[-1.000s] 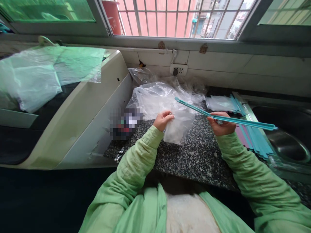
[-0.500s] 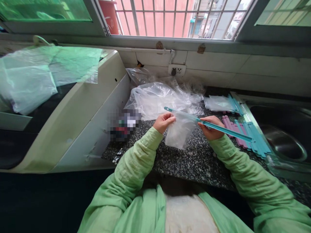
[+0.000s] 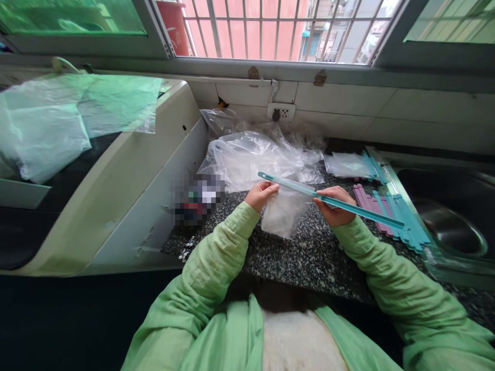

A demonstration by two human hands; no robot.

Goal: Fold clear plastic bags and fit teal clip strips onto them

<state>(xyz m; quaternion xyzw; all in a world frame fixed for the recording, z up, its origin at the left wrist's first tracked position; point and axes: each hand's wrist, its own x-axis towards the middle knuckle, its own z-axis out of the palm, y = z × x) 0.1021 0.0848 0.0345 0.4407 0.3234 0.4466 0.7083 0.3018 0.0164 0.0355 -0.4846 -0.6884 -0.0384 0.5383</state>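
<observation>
My left hand (image 3: 262, 196) pinches the upper left corner of a small clear plastic bag (image 3: 285, 214), close to one end of a long teal bag sealing clip (image 3: 359, 207). The bag hangs down below the clip, its top edge lying along the clip's left half. My right hand (image 3: 335, 205) is closed around the clip near its middle, with thumb and fingers by the bag's right corner. From there the clip's other half slants down to the right over more teal clips (image 3: 413, 221). Whether the bag's edge sits inside the clip I cannot tell.
Purple clips (image 3: 363, 198) lie beside the teal ones, near a steel sink (image 3: 448, 226). Behind them is a stack of flat bags (image 3: 348, 164). Crumpled clear plastic (image 3: 251, 154) fills the counter's back. A pale machine (image 3: 162, 149) stands at left, beside a blurred-out object (image 3: 199, 198).
The clip has shifted slightly, its left end a little further left and its right end a bit lower. The bag's top now shows behind the clip's left half. Both hands keep their hold.
</observation>
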